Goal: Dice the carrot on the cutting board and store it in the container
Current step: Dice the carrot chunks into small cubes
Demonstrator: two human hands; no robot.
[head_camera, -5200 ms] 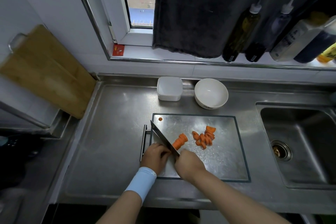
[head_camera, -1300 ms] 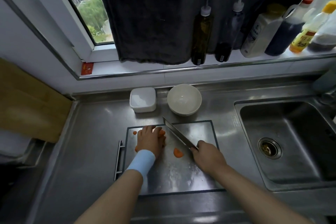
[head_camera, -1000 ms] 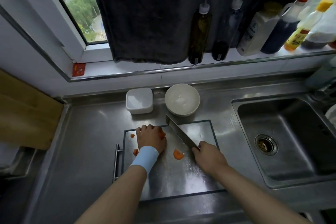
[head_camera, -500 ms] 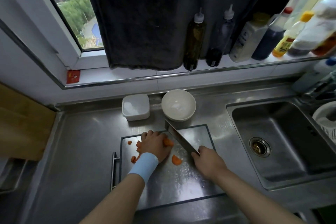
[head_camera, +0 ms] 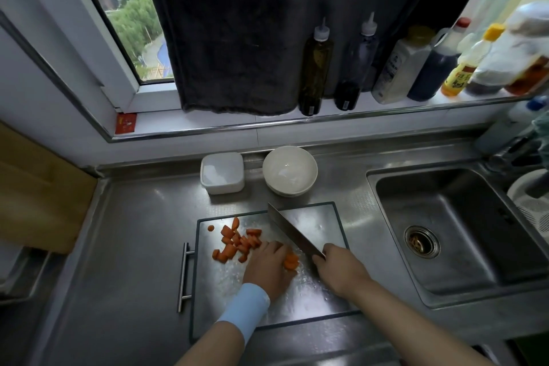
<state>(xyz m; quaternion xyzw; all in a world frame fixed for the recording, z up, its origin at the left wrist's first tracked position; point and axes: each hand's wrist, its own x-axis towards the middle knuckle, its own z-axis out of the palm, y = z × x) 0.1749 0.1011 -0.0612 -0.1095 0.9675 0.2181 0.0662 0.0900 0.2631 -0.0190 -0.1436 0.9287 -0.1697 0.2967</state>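
Observation:
A steel cutting board [head_camera: 320, 223] lies on the counter. A heap of cut carrot pieces [head_camera: 237, 242] sits on its left half. My left hand [head_camera: 267, 267], with a light blue wristband, holds a carrot chunk [head_camera: 291, 260] down on the board with curled fingers. My right hand [head_camera: 341, 272] grips the handle of a cleaver [head_camera: 292, 232]; its blade slants up and left, just right of the chunk. The white lidded container [head_camera: 222, 172] stands behind the board, closed.
A white bowl [head_camera: 289, 171] sits right of the container. The sink [head_camera: 457, 232] lies to the right. Several bottles [head_camera: 315, 68] line the window sill under a dark cloth. A wooden board [head_camera: 38, 196] leans at the left.
My left hand has moved right off the carrot pile, uncovering the pieces, and now holds the stray chunk beside the blade. The knife stays in my right hand.

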